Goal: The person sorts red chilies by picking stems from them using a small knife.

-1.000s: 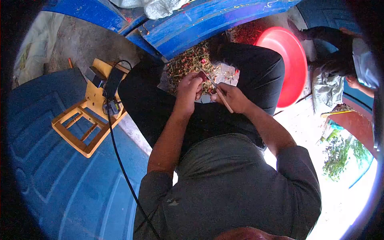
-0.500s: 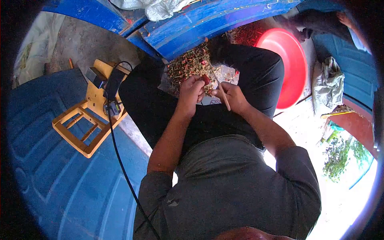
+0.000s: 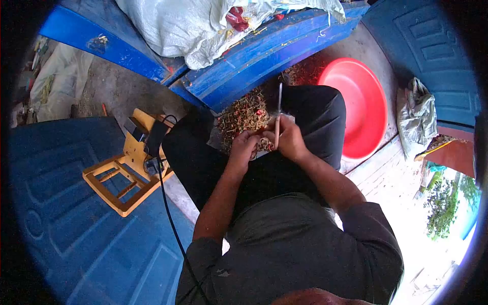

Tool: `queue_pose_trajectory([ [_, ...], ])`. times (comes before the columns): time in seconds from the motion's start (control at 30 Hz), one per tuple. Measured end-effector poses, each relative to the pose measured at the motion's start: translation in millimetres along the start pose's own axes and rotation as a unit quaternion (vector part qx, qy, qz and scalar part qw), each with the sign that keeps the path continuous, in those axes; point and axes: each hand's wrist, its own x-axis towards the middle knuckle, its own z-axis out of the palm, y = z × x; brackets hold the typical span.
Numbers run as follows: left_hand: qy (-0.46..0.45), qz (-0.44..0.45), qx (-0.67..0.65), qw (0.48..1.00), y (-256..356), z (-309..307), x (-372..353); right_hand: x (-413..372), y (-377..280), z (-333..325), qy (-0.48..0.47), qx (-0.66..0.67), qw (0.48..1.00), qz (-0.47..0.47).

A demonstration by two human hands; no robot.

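My right hand point(image 3: 288, 140) is closed around the pale wooden handle of a slim knife point(image 3: 277, 133), its thin light blade pointing away from me. Close beside it, my left hand point(image 3: 244, 148) has its fingers pinched together. What sits in that pinch is hidden by the fingers. Both hands are low over a pile of dry yellow-brown stems and small red bits point(image 3: 243, 119), between my knees. A pale sheet point(image 3: 214, 140) shows under the edge of the pile.
To the right stands a red plastic basin point(image 3: 358, 109), with a crumpled sack point(image 3: 417, 117) beyond it. A blue wooden board point(image 3: 274, 48) bears a white woven sack point(image 3: 173, 30). At left are a small wooden chair point(image 3: 119, 188) and a black cable point(image 3: 173, 223).
The view has tilted up, showing more of the white sack. The dark red piece in my left fingers no longer shows. The knife now stands more upright; the person at top right is out of view.
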Motion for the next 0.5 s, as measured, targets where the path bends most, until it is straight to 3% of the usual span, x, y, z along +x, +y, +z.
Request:
queue_pose_trajectory([
  [0.07, -0.03, 0.014, -0.016, 0.999, -1.8, -2.4, -0.6, 1.6, -21.1, -23.0, 0.088, 0.005, 0.996, -0.032],
  [0.1, -0.03, 0.016, -0.016, 0.999, -3.1, -3.7, -0.3, 8.6, 8.8, -42.3, 0.128, -0.004, 0.99, -0.059],
  [0.17, 0.007, -0.005, -0.018, 1.0, -5.6, -5.8, 0.3, 9.1, -33.3, -99.7, 0.216, -0.061, 0.964, -0.144],
  [0.2, 0.005, -0.002, -0.019, 1.0, -5.9, -6.6, -0.3, 5.6, -23.0, -129.6, 0.264, -0.036, 0.963, -0.038],
  [0.23, -0.006, -0.003, -0.028, 1.0, -5.8, -7.7, -1.1, 3.4, -25.3, -156.0, 0.303, 0.001, 0.95, -0.077],
  [0.27, -0.019, -0.003, -0.038, 0.999, -5.0, -7.8, -0.9, 1.3, -22.4, -181.4, 0.332, -0.039, 0.937, -0.105],
  [0.3, -0.023, 0.001, -0.042, 0.999, -4.3, -7.6, -1.1, -6.3, -31.8, -200.7, 0.361, -0.238, 0.901, -0.024],
  [0.37, -0.011, 0.012, -0.013, 1.0, -3.3, -4.0, 0.0, -7.9, 7.8, -242.6, 0.398, -0.419, 0.814, 0.05],
  [0.4, -0.012, 0.018, -0.021, 1.0, -1.2, -0.9, 0.5, -2.6, -1.5, -242.2, 0.397, -0.424, 0.813, 0.042],
  [0.47, -0.018, 0.026, -0.022, 0.999, 1.8, 2.5, -3.3, 2.7, -23.3, -231.4, 0.371, -0.313, 0.87, 0.087],
  [0.5, -0.016, 0.026, -0.024, 0.999, 1.0, 1.6, -4.4, 12.5, -8.9, -230.4, 0.334, -0.261, 0.904, 0.054],
])
